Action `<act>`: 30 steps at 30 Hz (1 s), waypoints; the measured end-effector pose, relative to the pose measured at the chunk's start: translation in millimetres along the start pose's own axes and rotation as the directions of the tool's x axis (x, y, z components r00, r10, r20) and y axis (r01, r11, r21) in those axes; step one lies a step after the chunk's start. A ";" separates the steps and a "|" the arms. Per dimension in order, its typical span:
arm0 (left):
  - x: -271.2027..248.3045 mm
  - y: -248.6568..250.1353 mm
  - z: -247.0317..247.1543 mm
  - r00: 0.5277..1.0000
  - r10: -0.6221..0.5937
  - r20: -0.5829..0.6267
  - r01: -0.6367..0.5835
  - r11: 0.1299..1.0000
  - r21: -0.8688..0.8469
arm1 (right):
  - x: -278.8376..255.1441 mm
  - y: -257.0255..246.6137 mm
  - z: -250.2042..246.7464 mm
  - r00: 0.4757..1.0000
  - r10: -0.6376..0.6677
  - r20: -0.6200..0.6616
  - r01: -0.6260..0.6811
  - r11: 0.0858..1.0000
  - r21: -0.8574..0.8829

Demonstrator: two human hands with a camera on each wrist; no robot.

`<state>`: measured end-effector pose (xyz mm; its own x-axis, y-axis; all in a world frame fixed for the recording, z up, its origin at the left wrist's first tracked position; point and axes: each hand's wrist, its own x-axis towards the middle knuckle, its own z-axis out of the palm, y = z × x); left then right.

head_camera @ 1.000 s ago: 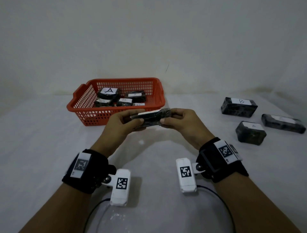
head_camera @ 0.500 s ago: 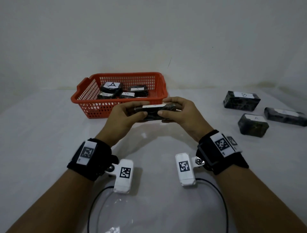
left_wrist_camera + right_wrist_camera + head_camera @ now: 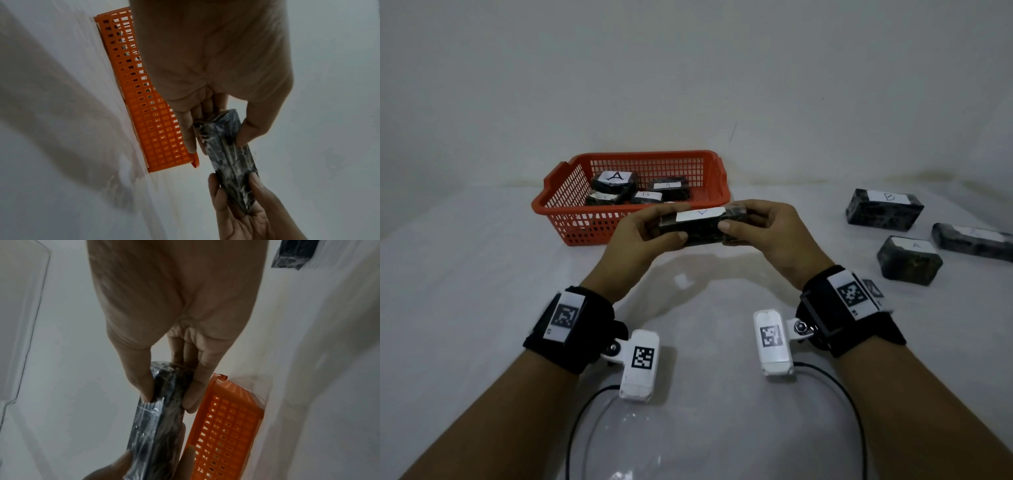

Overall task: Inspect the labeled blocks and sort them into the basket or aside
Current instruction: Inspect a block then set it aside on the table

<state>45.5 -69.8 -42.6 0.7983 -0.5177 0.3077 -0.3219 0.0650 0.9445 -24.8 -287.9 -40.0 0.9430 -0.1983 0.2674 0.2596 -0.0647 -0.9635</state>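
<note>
Holding the dark wrapped block (image 3: 700, 228) level in front of the orange basket (image 3: 571, 216), I have my left hand (image 3: 643, 236) and right hand (image 3: 767, 228) each pinching one end, thumbs near, fingers behind. Its white label (image 3: 700, 215) faces up; this is the inspection step. Next I judge the letter, then drop it in or set it aside.

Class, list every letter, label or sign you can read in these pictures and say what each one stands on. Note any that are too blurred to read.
"A": label on the back left block in the basket.
"A": block at back right in the basket.
"B": front block in the basket.
"B": far block aside.
"A", faint: near block aside.
Held block: mark resembling "V".
Rightmost block's label: unreadable.
Wrist tags: square codes, no words.
</note>
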 end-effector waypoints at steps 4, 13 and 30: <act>0.6 0.9 1.2 0.999 0.017 -0.030 -0.017 1.000 -0.011 | 2.4 1.0 -1.4 1.000 -0.012 0.026 0.012 1.000 -0.003; 0.5 0.8 1.8 0.997 0.059 -0.059 -0.053 0.995 0.086 | 4.6 2.9 -12.7 0.999 -0.029 0.016 0.031 0.997 -0.068; 5.7 -2.4 5.4 0.994 -0.060 -0.089 0.058 0.998 -0.031 | 7.4 10.3 -1.9 0.994 0.102 0.033 -0.106 0.986 0.127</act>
<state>48.1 -77.5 -43.8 0.8586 -0.4423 0.2592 -0.2594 0.0615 0.9638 -15.5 -291.9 -47.9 0.9709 -0.1717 0.1669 0.1827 0.0810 -0.9798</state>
